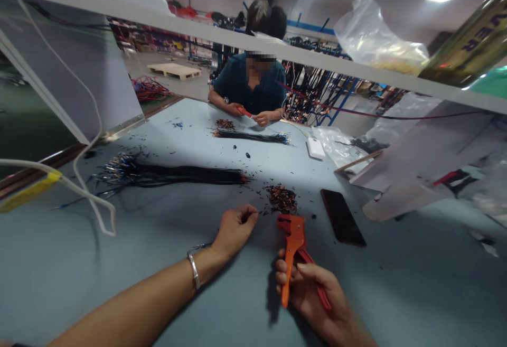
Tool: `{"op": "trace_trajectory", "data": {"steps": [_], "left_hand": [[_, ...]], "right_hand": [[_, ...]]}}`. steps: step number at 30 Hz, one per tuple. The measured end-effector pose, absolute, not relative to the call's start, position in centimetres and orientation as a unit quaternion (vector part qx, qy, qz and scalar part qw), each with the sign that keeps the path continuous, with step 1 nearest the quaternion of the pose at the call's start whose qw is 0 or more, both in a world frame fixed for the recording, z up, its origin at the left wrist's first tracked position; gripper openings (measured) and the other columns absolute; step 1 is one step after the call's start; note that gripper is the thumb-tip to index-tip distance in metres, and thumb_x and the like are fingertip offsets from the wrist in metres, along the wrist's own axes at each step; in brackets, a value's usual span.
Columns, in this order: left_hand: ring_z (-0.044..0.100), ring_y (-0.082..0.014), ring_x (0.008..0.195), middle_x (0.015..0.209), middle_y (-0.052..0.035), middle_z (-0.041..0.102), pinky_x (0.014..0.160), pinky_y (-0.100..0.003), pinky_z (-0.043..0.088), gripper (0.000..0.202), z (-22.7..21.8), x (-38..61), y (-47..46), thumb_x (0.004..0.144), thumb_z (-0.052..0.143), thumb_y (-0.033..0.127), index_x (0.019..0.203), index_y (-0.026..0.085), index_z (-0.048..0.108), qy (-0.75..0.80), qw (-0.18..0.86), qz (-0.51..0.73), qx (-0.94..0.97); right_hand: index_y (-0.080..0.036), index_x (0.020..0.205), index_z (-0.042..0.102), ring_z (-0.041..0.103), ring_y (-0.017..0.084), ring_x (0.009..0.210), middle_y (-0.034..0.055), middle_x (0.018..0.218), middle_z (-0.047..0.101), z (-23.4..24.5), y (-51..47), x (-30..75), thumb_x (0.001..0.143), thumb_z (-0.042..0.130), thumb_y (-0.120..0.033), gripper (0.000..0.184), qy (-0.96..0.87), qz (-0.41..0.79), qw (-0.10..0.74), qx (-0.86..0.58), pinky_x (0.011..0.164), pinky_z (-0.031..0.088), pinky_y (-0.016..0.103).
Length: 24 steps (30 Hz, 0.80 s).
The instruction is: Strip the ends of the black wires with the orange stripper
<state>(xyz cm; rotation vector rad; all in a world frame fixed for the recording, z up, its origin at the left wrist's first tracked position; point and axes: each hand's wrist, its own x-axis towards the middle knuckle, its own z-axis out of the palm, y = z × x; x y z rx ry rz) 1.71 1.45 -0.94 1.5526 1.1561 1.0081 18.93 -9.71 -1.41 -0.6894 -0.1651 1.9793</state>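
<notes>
Fingers pinched, my left hand holds a thin dark wire. One end of it pokes out past the fingertips, and a blue-tipped end shows behind the wrist; the middle is hidden by the hand. My right hand is wrapped round the handles of an orange and red wire stripper, whose jaws point away from me, apart from the wire. Just beyond the jaws lies a pile of stripped scraps, copper and black. A bundle of black wires with blue and silver terminals lies beyond my left hand.
A phone lies right of the stripper. Across the table a co-worker holds a red-orange tool near another wire bundle. A white cable hangs at left; a shelf bar crosses overhead. Plastic bags sit at right.
</notes>
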Motion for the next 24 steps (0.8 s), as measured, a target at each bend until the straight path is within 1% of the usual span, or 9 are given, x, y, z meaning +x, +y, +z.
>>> {"op": "trace_trajectory", "data": {"steps": [8,15,21,24], "left_hand": [[0.044,-0.0117,0.061,0.061,0.0015,0.051,0.059,-0.023,0.035,0.022,-0.78,1.65,1.38,0.078,0.050,0.032,0.071,0.014,0.060,0.466,0.476,0.402,0.629],[0.043,-0.0113,0.059,0.058,0.0021,0.050,0.056,-0.022,0.034,0.021,-0.81,1.64,1.42,0.077,0.051,0.032,0.069,0.015,0.059,0.463,0.475,0.404,0.629],[0.043,-0.0115,0.058,0.058,0.0022,0.050,0.056,-0.022,0.034,0.022,-0.84,1.64,1.45,0.077,0.050,0.033,0.069,0.015,0.059,0.463,0.473,0.412,0.626],[0.044,-0.0116,0.059,0.059,0.0020,0.050,0.057,-0.023,0.034,0.022,-0.88,1.63,1.43,0.077,0.050,0.033,0.069,0.015,0.059,0.464,0.472,0.412,0.626]], "right_hand": [[-0.010,0.095,0.067,0.063,0.018,0.075,0.0062,0.084,0.067,-1.31,-9.84,18.89,0.068,0.070,-0.015,0.028,-0.075,0.811,0.498,-0.299,0.075,0.046,0.031],[-0.008,0.094,0.067,0.062,0.016,0.075,0.0062,0.082,0.065,-1.04,-9.77,18.82,0.066,0.071,-0.014,0.029,-0.065,0.819,0.496,-0.282,0.073,0.045,0.027],[-0.009,0.096,0.066,0.060,0.016,0.074,0.0058,0.083,0.064,-1.20,-9.69,18.84,0.067,0.072,-0.016,0.031,-0.073,0.819,0.494,-0.284,0.076,0.045,0.030],[-0.010,0.097,0.065,0.060,0.015,0.075,0.0055,0.083,0.063,-1.21,-9.74,18.86,0.066,0.072,-0.017,0.033,-0.071,0.819,0.492,-0.286,0.077,0.045,0.029]]}}
